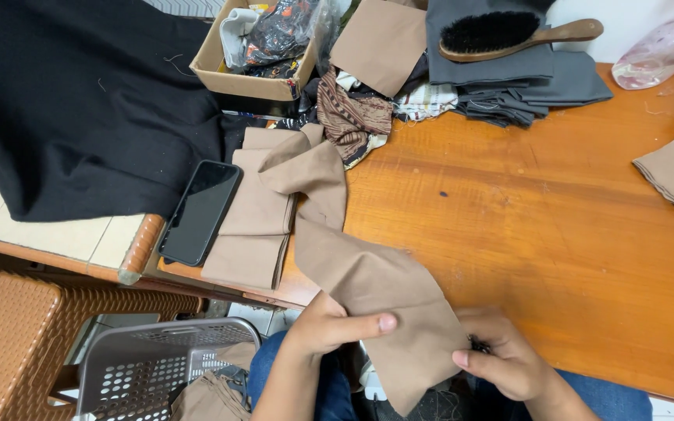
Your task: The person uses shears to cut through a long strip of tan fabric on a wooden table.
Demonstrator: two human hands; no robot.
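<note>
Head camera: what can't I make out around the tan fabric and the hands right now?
- Right hand: something small and dark at the fingers, too small to identify; the tan fabric piece covers part of it.
- Left hand: fingers hidden under the fabric, only the thumb shows.
- Grey basket: cut off by the bottom edge; contents partly visible.
- Cardboard box: contents jumbled, cut by the top edge.

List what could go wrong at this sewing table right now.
1. The phone lies at the table edge beside the folded tan pieces; pulling the cloth might nudge it off.
2. The tan cloth held by the left hand and right hand trails up onto that stack and may drag it along.
3. The brush rests on piled grey fabric and could slide off.
</note>
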